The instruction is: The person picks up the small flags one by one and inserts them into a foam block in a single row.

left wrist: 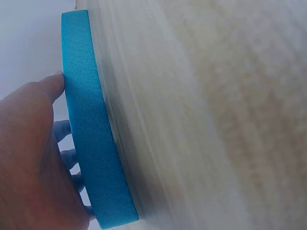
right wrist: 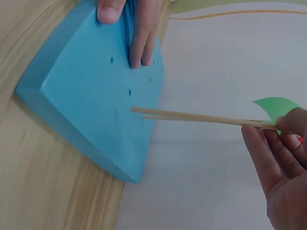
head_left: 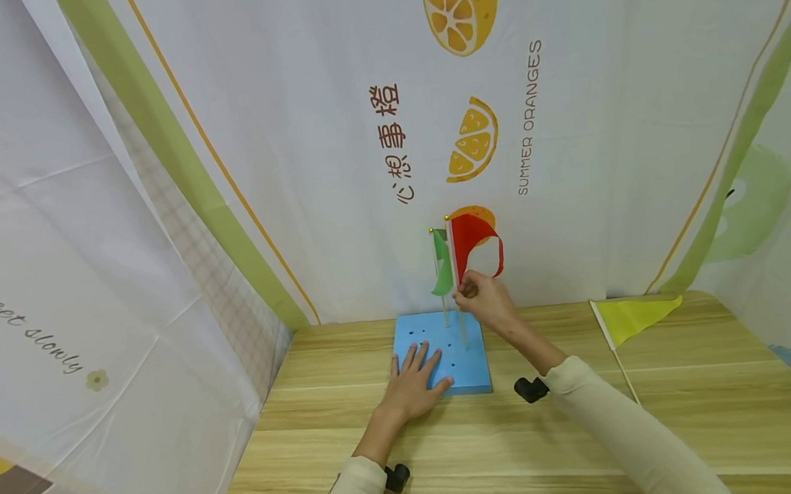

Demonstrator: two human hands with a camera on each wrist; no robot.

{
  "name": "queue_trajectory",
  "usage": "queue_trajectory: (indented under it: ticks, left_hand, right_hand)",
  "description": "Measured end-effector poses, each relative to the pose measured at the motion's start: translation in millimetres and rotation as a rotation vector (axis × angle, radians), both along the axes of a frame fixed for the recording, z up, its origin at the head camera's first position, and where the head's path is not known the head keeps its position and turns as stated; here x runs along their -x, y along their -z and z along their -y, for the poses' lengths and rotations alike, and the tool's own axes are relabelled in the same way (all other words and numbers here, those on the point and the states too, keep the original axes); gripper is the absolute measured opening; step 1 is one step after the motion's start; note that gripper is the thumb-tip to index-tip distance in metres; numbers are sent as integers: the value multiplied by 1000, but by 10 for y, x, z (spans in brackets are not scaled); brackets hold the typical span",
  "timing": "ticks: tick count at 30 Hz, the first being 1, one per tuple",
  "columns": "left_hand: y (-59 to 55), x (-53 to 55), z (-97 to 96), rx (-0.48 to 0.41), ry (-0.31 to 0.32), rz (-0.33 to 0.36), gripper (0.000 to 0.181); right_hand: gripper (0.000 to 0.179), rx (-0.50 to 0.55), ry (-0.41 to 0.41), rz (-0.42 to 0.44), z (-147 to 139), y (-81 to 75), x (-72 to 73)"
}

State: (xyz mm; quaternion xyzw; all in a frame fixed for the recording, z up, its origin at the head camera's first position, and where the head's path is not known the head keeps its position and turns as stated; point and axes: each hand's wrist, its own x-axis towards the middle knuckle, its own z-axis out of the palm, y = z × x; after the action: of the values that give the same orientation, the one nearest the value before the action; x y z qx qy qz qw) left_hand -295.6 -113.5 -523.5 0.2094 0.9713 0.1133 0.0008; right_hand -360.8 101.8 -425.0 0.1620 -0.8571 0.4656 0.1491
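A blue foam block [head_left: 470, 370] with several small holes lies on the wooden table [head_left: 713, 417]. My left hand [head_left: 416, 380] rests flat on its near left part, fingers spread; the left wrist view shows the thumb against the block [left wrist: 93, 143] edge. A green flag [head_left: 442, 271] on a wooden stick stands in the block. Beside it stands a red flag [head_left: 472, 243], and my right hand [head_left: 482, 298] pinches its stick partway up. In the right wrist view two sticks [right wrist: 192, 117] meet the block [right wrist: 86, 100] close together, the right hand's fingers [right wrist: 268, 153] at their far end.
A yellow flag [head_left: 630, 318] on a stick lies on the table to the right of the block. Printed cloth walls with orange slices and text enclose the table at the back and both sides. Black wrist-camera mounts show at each sleeve.
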Motion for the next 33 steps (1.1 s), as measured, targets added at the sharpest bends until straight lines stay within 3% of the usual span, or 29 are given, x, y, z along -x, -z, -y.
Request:
queue_trajectory:
  ticks: [33]
  left_hand:
    - [8, 18, -8, 16, -3, 2, 71]
  right_hand:
    - [9, 8, 11, -19, 276, 176, 123]
